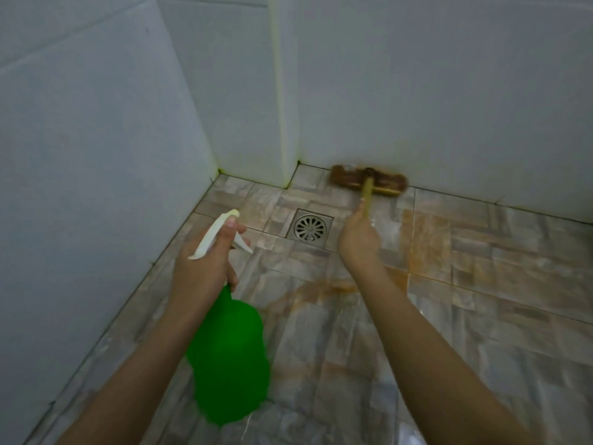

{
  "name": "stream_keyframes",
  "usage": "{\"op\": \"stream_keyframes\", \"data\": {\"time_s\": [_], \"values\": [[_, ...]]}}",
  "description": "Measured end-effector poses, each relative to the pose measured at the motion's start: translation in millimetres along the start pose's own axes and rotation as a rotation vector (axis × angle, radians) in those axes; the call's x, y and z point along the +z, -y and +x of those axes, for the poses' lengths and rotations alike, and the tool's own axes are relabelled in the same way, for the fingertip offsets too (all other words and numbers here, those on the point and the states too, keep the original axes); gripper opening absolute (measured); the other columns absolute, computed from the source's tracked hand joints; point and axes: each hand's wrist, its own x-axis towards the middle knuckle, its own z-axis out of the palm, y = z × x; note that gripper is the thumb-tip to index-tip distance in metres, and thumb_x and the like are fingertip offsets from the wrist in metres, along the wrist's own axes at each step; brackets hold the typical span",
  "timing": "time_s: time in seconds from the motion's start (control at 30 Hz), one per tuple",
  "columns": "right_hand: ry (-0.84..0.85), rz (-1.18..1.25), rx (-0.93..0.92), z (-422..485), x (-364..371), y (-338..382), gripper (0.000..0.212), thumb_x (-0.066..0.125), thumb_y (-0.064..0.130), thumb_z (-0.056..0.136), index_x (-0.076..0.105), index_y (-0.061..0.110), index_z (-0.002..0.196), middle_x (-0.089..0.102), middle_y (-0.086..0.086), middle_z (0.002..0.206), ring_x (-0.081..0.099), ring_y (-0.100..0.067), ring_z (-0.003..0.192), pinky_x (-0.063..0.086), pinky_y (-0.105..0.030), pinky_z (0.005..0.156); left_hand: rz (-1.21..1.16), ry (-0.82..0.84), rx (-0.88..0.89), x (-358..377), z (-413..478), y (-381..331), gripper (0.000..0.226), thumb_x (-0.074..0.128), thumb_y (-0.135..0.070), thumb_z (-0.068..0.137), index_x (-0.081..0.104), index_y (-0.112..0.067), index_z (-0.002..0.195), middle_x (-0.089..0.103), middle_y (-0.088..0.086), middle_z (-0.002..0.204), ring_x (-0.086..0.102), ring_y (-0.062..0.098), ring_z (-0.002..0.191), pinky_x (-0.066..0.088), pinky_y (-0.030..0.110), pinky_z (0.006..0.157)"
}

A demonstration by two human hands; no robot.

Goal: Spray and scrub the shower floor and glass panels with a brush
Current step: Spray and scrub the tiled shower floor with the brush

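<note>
**Scrubbing brush (369, 180), one.** Brown head on a yellow handle (367, 200). The head lies on the floor against the foot of the far wall, just beyond and to the right of the drain; it is motion-blurred.

**Right hand (359, 240), one.** Closed round the lower end of the brush handle, arm stretched forward over the floor.

**Spray bottle (231, 358), one.** Green body, white trigger head (213, 237). It is held in the air above the left part of the floor, nozzle pointing towards the corner.

**Left hand (205, 261), one.** Wrapped round the bottle's neck just under the trigger head. One finger lies up along the nozzle.

**Floor drain (310, 228), one.** Square metal plate with a round slotted grate, set in the floor between the two hands and near the corner.

**Shower floor (487, 271).** Grey-brown stone-pattern tiles. Orange staining (324, 289) runs in a band between the arms and up the tile to the right of the drain.

**Walls (96, 155).** White tiles, with one boxed projection (287, 123) at the corner.
</note>
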Motion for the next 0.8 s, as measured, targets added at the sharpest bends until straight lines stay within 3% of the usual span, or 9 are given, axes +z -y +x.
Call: {"op": "stream_keyframes", "data": {"time_s": [0.07,0.17,0.23,0.33,0.47,0.53,0.6,0.7,0.8], "values": [[-0.007,0.063,0.053,4.8,-1.7,21.9,0.065,0.034,0.004,0.100,-0.003,0.009,0.154,0.054,-0.018,0.133,0.059,-0.033,0.110,0.049,-0.042,0.083,0.018,-0.016,0.005,-0.2,0.6,0.4,0.033,0.053,-0.048,0.100,0.071,-0.057,0.074,0.073,0.026,0.096,0.053,0.017,0.043,0.047,0.035,0.056],[0.070,0.069,-0.107,5.8,5.4,44.1,0.066,0.035,0.005,0.100,-0.003,0.009,0.154,0.057,-0.018,0.128,0.060,-0.032,0.107,0.047,-0.039,0.078,0.105,0.015,0.000,12.5,-1.0,2.9,0.031,0.051,-0.053,0.098,0.074,-0.036,0.086,0.073,0.025,0.086,0.052,0.011,0.037,0.047,0.025,0.048],[0.069,0.042,-0.214,7.3,8.3,21.0,0.069,0.034,0.005,0.100,-0.004,0.019,0.154,0.064,-0.017,0.109,0.064,-0.031,0.086,0.049,-0.038,0.070,0.117,0.040,0.000,26.0,-4.0,1.2,0.033,0.052,-0.053,0.098,0.073,-0.029,0.092,0.073,0.022,0.084,0.052,0.010,0.036,0.045,0.019,0.044],[-0.042,-0.037,-0.302,10.9,-1.7,-59.2,0.082,0.037,0.001,0.094,-0.009,0.036,0.152,0.064,-0.013,0.077,0.051,-0.020,0.050,0.044,-0.033,0.047,0.071,0.097,-0.003,50.9,-6.6,-4.1,0.035,0.052,-0.051,0.099,0.075,-0.024,0.097,0.072,0.017,0.076,0.052,0.010,0.036,0.047,0.024,0.045],[-0.141,0.034,-0.039,20.0,-38.4,-166.0,0.065,0.035,0.015,0.100,0.001,0.026,0.154,0.066,-0.020,0.097,0.058,-0.029,0.071,0.043,-0.035,0.062,0.057,0.184,0.001,94.0,7.0,-20.5,0.041,0.052,-0.050,0.099,0.074,-0.015,0.099,0.066,0.020,0.068,0.052,0.011,0.037,0.044,0.022,0.044],[-0.138,0.019,0.046,21.9,-52.3,-195.1,0.062,0.031,0.021,0.101,0.001,0.027,0.154,0.064,-0.023,0.104,0.056,-0.030,0.075,0.040,-0.036,0.065,0.042,0.204,-0.007,121.9,25.0,-32.6,0.044,0.054,-0.050,0.099,0.074,-0.011,0.096,0.065,0.013,0.067,0.052,0.011,0.036,0.046,0.024,0.046],[-0.121,0.008,0.039,19.9,-57.7,-202.1,0.061,0.031,0.021,0.101,0.002,0.028,0.154,0.063,-0.023,0.109,0.061,-0.035,0.083,0.043,-0.039,0.066,0.040,0.253,-0.020,149.6,41.3,-43.3,0.042,0.055,-0.049,0.098,0.074,-0.013,0.089,0.069,0.014,0.075,0.053,0.008,0.036,0.046,0.022,0.047],[-0.091,0.002,0.037,21.7,-62.4,-200.8,0.063,0.031,0.012,0.100,0.003,0.027,0.155,0.061,-0.023,0.113,0.062,-0.037,0.092,0.044,-0.040,0.069,0.124,0.358,0.003,190.2,55.4,-45.7,0.052,0.055,-0.054,0.096,0.074,-0.006,0.097,0.074,0.026,0.094,0.057,0.012,0.043,0.048,0.022,0.046],[-0.069,0.016,0.054,22.6,-69.5,-200.3,0.067,0.033,0.007,0.098,0.003,0.026,0.155,0.061,-0.022,0.109,0.060,-0.034,0.089,0.044,-0.038,0.070,0.182,0.359,-0.003,217.3,64.6,-46.1,0.050,0.056,-0.055,0.094,0.073,-0.009,0.087,0.076,0.021,0.094,0.067,0.022,0.056,0.058,0.032,0.063]]}}
